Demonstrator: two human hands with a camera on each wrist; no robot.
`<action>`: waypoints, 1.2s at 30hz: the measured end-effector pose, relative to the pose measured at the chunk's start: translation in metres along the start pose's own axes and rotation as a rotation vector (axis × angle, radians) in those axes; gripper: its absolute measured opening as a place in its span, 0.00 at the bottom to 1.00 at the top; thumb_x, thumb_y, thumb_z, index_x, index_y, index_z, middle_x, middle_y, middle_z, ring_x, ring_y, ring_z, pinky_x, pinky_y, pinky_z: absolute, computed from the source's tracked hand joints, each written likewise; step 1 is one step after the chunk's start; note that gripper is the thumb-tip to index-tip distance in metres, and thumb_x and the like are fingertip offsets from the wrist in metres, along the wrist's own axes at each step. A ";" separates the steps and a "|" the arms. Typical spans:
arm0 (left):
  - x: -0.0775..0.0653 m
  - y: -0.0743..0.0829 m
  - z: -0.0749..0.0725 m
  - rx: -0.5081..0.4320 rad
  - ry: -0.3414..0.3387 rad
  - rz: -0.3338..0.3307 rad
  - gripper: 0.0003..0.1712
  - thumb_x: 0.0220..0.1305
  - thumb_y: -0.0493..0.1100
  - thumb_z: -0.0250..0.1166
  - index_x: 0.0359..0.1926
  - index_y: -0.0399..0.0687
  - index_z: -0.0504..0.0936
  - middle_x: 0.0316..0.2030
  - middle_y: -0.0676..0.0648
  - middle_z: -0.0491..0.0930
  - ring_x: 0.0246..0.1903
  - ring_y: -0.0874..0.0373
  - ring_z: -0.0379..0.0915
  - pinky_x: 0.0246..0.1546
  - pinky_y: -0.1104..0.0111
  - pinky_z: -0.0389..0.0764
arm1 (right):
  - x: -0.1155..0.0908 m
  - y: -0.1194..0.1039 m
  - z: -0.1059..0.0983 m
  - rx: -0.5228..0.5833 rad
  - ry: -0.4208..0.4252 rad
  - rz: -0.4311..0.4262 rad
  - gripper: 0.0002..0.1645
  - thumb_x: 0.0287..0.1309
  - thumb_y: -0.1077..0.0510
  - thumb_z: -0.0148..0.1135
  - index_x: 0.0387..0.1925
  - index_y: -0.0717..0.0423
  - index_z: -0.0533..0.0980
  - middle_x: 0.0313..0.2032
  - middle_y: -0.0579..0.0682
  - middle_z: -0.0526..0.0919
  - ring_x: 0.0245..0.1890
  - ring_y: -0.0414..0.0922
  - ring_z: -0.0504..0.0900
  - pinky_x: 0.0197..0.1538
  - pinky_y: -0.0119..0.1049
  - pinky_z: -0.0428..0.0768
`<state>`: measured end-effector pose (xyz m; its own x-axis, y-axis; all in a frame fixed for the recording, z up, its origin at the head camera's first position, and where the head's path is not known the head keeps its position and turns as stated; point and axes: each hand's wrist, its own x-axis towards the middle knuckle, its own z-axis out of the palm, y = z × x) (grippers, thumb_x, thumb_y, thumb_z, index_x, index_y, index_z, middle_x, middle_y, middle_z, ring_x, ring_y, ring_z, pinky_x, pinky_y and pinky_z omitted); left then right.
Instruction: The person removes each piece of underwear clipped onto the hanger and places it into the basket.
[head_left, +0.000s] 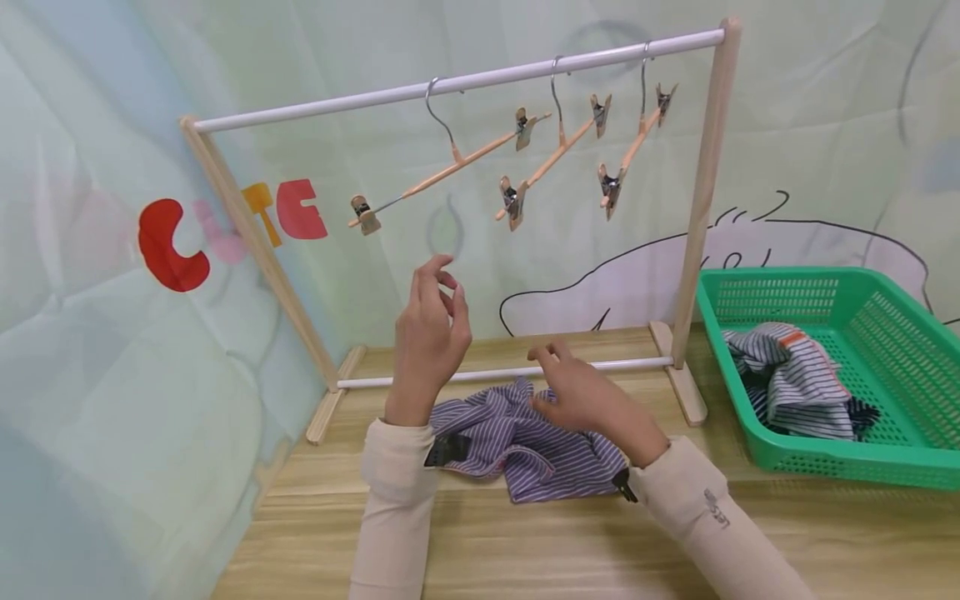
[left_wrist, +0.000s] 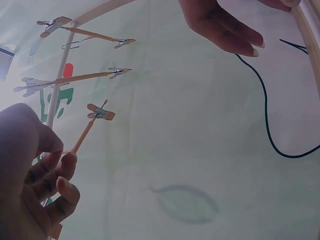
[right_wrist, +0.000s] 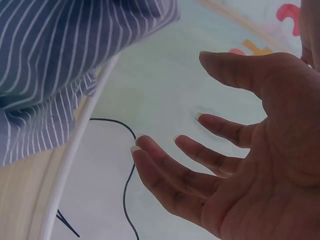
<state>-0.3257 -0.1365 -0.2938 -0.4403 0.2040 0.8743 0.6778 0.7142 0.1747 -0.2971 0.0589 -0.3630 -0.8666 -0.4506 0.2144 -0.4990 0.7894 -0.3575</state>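
My left hand [head_left: 433, 337] is raised below the leftmost clip hanger [head_left: 457, 166], its fingers loosely bent and holding nothing. In the left wrist view its fingertips overlap the end of a hanger [left_wrist: 84, 134]. A purple-and-white striped garment [head_left: 510, 437] lies crumpled on the table in front of the rack's lower bar. Over that garment hovers my right hand [head_left: 588, 404], with thumb and fingers spread apart and an empty palm. The right wrist view has the striped cloth [right_wrist: 65, 65] off to one side of the relaxed fingers [right_wrist: 200, 160].
A wooden rack with a white top rail [head_left: 322, 106] stands at the back. Two more clip hangers [head_left: 558, 154] hang toward its right post [head_left: 705, 192]. To the right is a green basket [head_left: 780, 454] with striped clothing [head_left: 806, 383] inside. A printed curtain backs the table [head_left: 480, 550].
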 end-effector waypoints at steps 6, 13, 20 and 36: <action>-0.001 0.000 0.001 0.005 -0.001 0.003 0.20 0.66 0.35 0.52 0.58 0.37 0.64 0.37 0.41 0.73 0.26 0.57 0.72 0.14 0.61 0.72 | 0.001 0.000 0.007 -0.012 -0.043 -0.013 0.39 0.56 0.49 0.62 0.64 0.61 0.60 0.59 0.63 0.63 0.45 0.56 0.74 0.45 0.49 0.78; 0.000 -0.001 0.002 0.006 -0.034 0.013 0.20 0.67 0.36 0.52 0.58 0.37 0.64 0.37 0.42 0.72 0.25 0.57 0.71 0.14 0.61 0.72 | 0.004 0.003 0.016 -0.030 -0.045 -0.036 0.38 0.55 0.50 0.63 0.62 0.61 0.61 0.56 0.64 0.65 0.44 0.58 0.74 0.46 0.51 0.77; -0.001 -0.001 0.003 0.016 -0.045 0.024 0.21 0.66 0.37 0.54 0.58 0.37 0.65 0.37 0.43 0.72 0.24 0.58 0.70 0.13 0.62 0.70 | 0.006 0.006 0.023 -0.027 -0.058 -0.078 0.39 0.53 0.52 0.66 0.61 0.65 0.62 0.53 0.64 0.68 0.39 0.56 0.75 0.46 0.51 0.77; 0.000 0.000 0.001 0.003 -0.062 0.026 0.21 0.65 0.38 0.54 0.57 0.37 0.66 0.38 0.43 0.72 0.23 0.58 0.69 0.12 0.64 0.68 | 0.008 0.004 0.039 -0.056 -0.133 -0.078 0.40 0.54 0.53 0.65 0.64 0.64 0.59 0.59 0.65 0.67 0.52 0.62 0.70 0.54 0.54 0.73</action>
<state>-0.3261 -0.1360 -0.2940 -0.4584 0.2634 0.8488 0.6877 0.7101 0.1511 -0.3063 0.0420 -0.3982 -0.8207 -0.5594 0.1160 -0.5665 0.7706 -0.2921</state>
